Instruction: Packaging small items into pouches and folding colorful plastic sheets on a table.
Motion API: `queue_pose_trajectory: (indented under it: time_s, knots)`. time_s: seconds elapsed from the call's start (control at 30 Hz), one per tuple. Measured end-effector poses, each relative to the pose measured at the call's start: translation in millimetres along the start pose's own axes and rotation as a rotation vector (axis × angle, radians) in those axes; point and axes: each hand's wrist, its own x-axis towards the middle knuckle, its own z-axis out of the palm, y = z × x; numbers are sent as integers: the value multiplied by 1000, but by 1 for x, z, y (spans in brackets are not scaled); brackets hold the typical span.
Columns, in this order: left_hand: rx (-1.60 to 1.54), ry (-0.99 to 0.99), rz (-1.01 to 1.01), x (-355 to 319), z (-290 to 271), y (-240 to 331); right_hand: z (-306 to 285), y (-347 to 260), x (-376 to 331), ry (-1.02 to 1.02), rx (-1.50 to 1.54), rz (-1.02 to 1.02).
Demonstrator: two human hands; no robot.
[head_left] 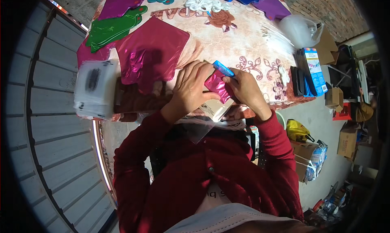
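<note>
Between my two hands lies a small folded piece of shiny pink foil [218,86], apparently a foil balloon. My left hand [190,86] bends its fingers over the foil's left side, with the thumb along its lower edge. From the right, my right hand [246,88] grips it with the thumb pressed on top. A blue printed strip [223,68] stands at the foil's upper end, beside my right thumb and fingers. Under the foil is a beige card [217,110]. A see-through plastic bag [197,132] hangs at the table edge below my hands.
Flat foil balloons in pink [156,46], green [113,28] and purple [122,2] cover the table's left side. A stack of see-through bags [95,88] sits at the near left corner. Blue printed packs [313,70] stand at the right. White ribbon [205,3] lies far back.
</note>
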Motion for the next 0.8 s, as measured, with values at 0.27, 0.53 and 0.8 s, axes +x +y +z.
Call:
queue_pose_trajectory:
  time_s: [0.27,0.53,0.8]
  knots:
    - [-69,61,-65,12,-16,-2,12,11,-2,15,257,26]
    - [-672,132,-196,-66,-22,44,-13,-13,7,485,685,16]
    - [-1663,695,-394,-2,20,54,42,-41,-3,561,944,62]
